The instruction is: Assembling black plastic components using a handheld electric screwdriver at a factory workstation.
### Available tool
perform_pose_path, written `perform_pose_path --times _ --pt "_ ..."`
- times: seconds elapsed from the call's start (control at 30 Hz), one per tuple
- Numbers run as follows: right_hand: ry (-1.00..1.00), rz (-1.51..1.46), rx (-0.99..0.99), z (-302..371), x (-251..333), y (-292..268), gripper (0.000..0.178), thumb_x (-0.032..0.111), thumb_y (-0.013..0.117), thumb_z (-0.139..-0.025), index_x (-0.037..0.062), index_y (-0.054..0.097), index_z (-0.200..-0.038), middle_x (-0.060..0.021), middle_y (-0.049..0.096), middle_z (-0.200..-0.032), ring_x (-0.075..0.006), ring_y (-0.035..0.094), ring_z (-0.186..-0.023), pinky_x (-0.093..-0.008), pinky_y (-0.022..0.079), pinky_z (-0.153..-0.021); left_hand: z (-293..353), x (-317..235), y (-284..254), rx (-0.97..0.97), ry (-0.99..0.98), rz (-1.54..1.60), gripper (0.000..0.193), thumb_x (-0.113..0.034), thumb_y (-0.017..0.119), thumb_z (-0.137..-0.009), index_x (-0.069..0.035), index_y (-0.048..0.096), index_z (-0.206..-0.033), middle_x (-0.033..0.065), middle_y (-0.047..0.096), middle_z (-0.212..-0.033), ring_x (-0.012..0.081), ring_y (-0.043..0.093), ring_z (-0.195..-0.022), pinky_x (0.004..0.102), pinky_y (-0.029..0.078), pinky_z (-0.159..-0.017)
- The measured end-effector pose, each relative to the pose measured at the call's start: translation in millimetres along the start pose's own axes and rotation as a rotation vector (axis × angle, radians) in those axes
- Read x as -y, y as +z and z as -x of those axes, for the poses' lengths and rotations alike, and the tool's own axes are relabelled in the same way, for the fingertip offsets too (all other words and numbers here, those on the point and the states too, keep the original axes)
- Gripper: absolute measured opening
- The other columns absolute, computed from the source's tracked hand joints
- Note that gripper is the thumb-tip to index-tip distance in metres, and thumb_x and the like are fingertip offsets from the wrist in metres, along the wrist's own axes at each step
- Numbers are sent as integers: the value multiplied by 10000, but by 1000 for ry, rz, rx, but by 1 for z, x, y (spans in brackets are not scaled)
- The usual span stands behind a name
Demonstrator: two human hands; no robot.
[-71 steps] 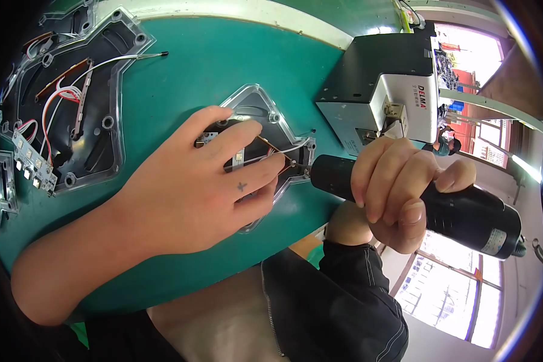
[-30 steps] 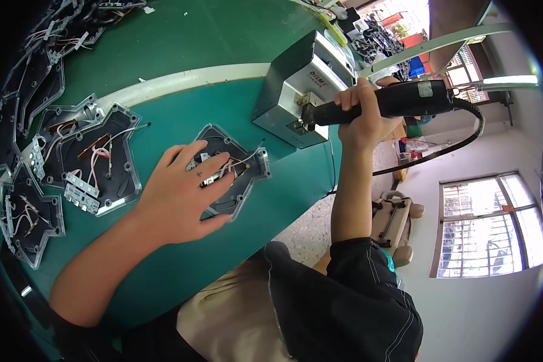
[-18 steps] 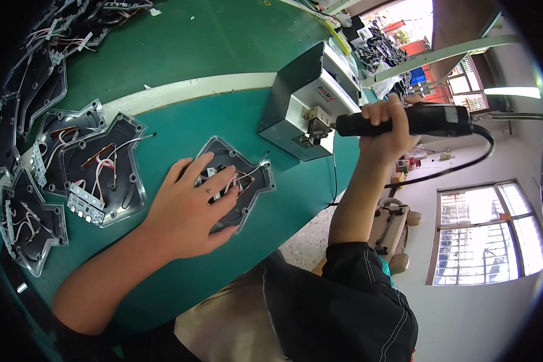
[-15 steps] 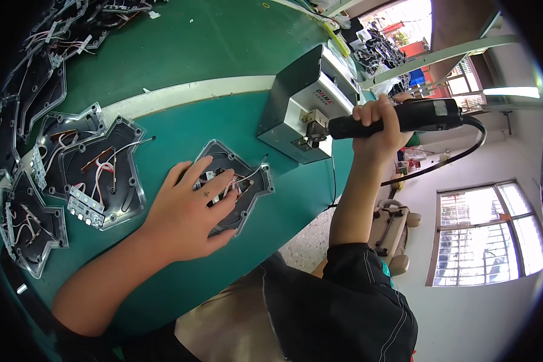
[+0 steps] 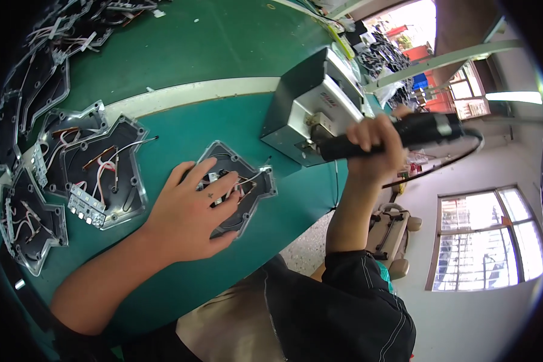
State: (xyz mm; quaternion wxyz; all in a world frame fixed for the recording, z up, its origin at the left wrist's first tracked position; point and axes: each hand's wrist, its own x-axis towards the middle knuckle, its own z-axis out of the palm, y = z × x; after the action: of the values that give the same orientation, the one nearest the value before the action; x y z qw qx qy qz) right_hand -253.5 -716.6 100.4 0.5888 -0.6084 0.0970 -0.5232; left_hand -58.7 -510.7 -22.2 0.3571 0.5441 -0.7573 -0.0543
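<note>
My left hand [image 5: 192, 211] lies with fingers spread over a black plastic housing [image 5: 247, 204] with a clear rim, on the green mat. Thin wires and small parts inside the housing show between the fingers, and the palm hides part of it. In my right hand [image 5: 377, 148] is a black electric screwdriver [image 5: 425, 130], gripped around its body and held nearly level. Its front end is at the face of a box-shaped screw feeder [image 5: 301, 90], grey and silver. Motion blurs the screwdriver, so I cannot tell whether its tip touches the feeder.
Left of my hand lie several similar housings [image 5: 127, 160] with wires and white circuit boards [image 5: 85, 206]. More black parts [image 5: 45, 84] are heaped at the far left. A pale strip [image 5: 193, 90] crosses the green table. The screwdriver's cable [image 5: 449, 161] loops down at the right.
My right hand and the screwdriver have moved slightly down and to the left, staying in front of the feeder. My left hand remains over the housing.
</note>
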Motion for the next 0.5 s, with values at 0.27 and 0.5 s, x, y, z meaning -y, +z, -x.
perform_pose_path --times 0.27,0.5 --pt "-91 17 279 34 -22 74 283 40 443 -946 109 396 -1217 29 408 -629 -93 441 -494 -300 419 -521 -2 -2 -2 33 -38 55 449 -362 775 -767 -55 714 -1089 99 600 -1343 395 486 -1304 562 377 -1080" --pt "87 -131 217 42 -41 66 327 23 561 -964 151 364 -1191 -13 437 -615 -153 463 -473 -369 453 -540 3 -10 4 100 -52 -14 388 -420 720 -850 -110 719 -1083 108 604 -1358 408 478 -1315 582 359 -1097"
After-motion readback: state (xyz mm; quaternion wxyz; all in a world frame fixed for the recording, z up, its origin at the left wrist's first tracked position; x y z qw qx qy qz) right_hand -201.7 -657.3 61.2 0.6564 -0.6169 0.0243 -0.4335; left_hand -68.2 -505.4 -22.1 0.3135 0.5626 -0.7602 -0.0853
